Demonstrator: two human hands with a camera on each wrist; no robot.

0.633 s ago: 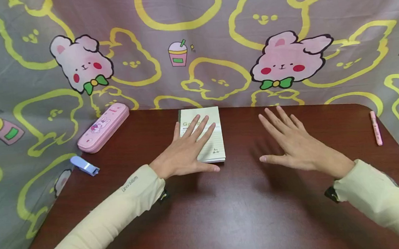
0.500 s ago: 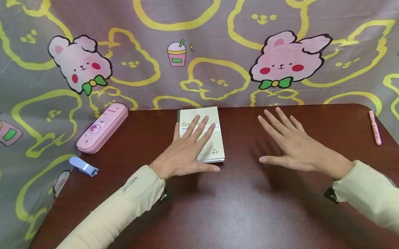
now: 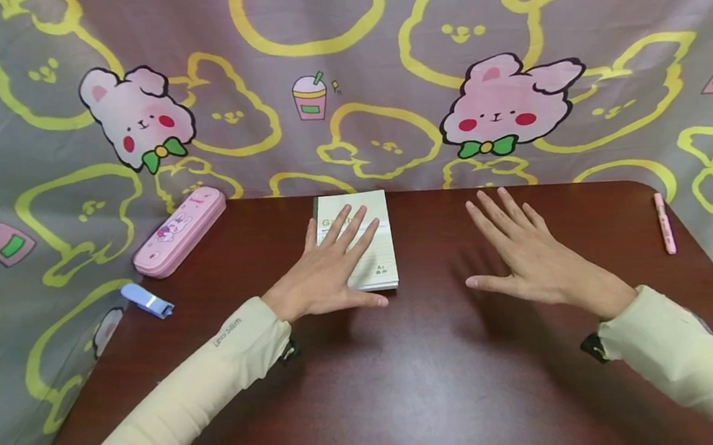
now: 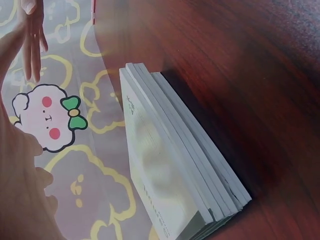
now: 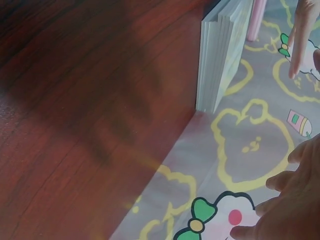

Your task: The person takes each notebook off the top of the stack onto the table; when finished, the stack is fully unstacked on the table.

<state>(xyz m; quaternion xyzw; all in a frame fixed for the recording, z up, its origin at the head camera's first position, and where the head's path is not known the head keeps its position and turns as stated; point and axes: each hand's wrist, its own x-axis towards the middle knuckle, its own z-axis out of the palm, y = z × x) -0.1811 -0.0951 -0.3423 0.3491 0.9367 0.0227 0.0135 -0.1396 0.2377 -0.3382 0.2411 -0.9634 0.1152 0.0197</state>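
A stack of pale cream notebooks (image 3: 372,250) lies near the back edge of the table; the left wrist view shows several of them (image 4: 170,150) piled up. My left hand (image 3: 329,272) is spread above the stack, palm down, with a gap between them in the left wrist view. It holds nothing. To the right of the notebooks, my right hand (image 3: 530,262) hovers over the table with fingers spread and straight, holding nothing. Its shadow falls on the wood beneath. In the right wrist view, the notebooks (image 5: 220,55) stand beyond this hand's fingers (image 5: 285,180).
On the left of the brown table (image 3: 426,389) lies a pink pencil case (image 3: 180,232) with a rabbit picture. A blue stapler-like item (image 3: 146,300) lies in front of it. Near the right edge is a pink marker (image 3: 665,223). A patterned curtain (image 3: 371,54) borders the table.
The head view has shifted slightly, so things on the table appear a little further left. Both hands keep their spread pose, with the right one a touch further from the left.
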